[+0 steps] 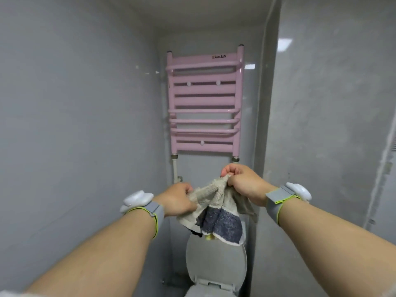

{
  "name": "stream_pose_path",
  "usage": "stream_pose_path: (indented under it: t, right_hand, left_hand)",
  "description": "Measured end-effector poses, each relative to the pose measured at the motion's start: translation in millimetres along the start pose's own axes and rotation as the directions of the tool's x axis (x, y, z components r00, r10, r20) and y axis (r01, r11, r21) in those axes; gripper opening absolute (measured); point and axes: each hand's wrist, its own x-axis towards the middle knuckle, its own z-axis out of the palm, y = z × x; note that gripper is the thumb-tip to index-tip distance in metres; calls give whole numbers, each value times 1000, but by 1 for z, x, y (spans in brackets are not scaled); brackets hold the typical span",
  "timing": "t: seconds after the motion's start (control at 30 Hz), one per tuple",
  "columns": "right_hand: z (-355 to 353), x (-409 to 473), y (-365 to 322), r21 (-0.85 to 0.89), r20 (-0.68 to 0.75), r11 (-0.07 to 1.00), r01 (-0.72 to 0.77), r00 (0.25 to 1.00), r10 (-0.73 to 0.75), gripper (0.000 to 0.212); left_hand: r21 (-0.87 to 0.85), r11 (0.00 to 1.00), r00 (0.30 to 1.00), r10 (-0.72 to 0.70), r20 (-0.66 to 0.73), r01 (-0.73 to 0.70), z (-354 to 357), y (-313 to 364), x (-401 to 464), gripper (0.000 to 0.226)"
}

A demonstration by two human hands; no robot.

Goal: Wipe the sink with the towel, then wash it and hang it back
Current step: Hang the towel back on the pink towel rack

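A beige towel point(216, 209) with a dark grey-blue band hangs bunched between both hands, in front of me and below the rack. My left hand point(179, 199) grips its left upper edge. My right hand point(242, 182) pinches the right upper edge, slightly higher. A pink towel rack point(204, 101) with several horizontal bars is fixed on the far wall above the hands, with nothing hanging on it. The sink is out of sight.
A white toilet point(216, 262) with its lid raised stands under the towel against the far wall. Grey tiled walls close in on the left and right. A white pipe point(175, 170) runs down from the rack's left foot.
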Motion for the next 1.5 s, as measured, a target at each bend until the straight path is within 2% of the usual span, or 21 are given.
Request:
stream_pose_path:
  t: [0.1,0.17,0.23,0.33,0.47,0.57,0.63,0.77,0.83,0.93,1.07,1.17,1.33,1.4,1.5]
  right_hand:
    - [-16,36,14,-82,-10,996,-30,1000,29,26]
    - [-25,65,23,-159,21,987,-18,1000,22,27]
    - [-34,104,26,-229,34,973,-17,999,26,29]
    - [-35,150,23,-265,87,963,-49,993,75,13]
    - [-36,186,15,-317,89,948,-25,994,56,20]
    - [-39,223,6,-342,51,939,21,999,-4,18]
    - [-41,237,-3,-378,44,925,44,999,-30,12]
    - [-37,274,-16,-352,8,935,48,999,-48,19]
    - [-31,290,-22,-333,-6,942,28,999,-31,25]
    - [-24,310,-32,-251,-46,968,29,998,-42,29]
    - [-10,349,-54,-162,-158,976,149,972,-174,35]
    - [-6,379,-61,-264,-256,939,219,923,-288,26]
    - [-9,419,-68,-365,-387,919,147,874,-294,23]
    - [-14,432,-71,-425,-405,895,137,855,-323,24]
    - [-21,450,-71,-442,-425,886,141,837,-346,27]
  left_hand:
    - [310,951,1000,19,-20,-11,-14,8,39,21]
    - [408,912,992,16,-127,38,-28,17,68,17]
    - [357,930,957,20,-290,88,-43,30,104,16]
    - [148,989,879,44,-474,30,-63,47,147,9]
    - [-137,985,811,3,-586,-103,-75,58,190,7]
    - [-269,947,785,-30,-619,-176,-86,66,228,5]
    - [-289,937,769,-36,-639,-196,-91,71,245,4]
    - [-135,958,715,91,-693,-253,-108,69,290,11]
    - [-88,957,712,141,-688,-275,-118,64,312,18]
    - [-32,956,742,204,-638,-291,-130,61,334,19]
    - [47,912,745,362,-560,-408,-158,54,377,12]
    - [79,861,721,467,-513,-502,-171,51,396,11]
    - [263,804,691,593,-413,-533,-199,39,429,16]
    - [347,784,709,617,-342,-515,-208,41,438,21]
    - [427,789,776,574,-260,-441,-216,48,451,26]
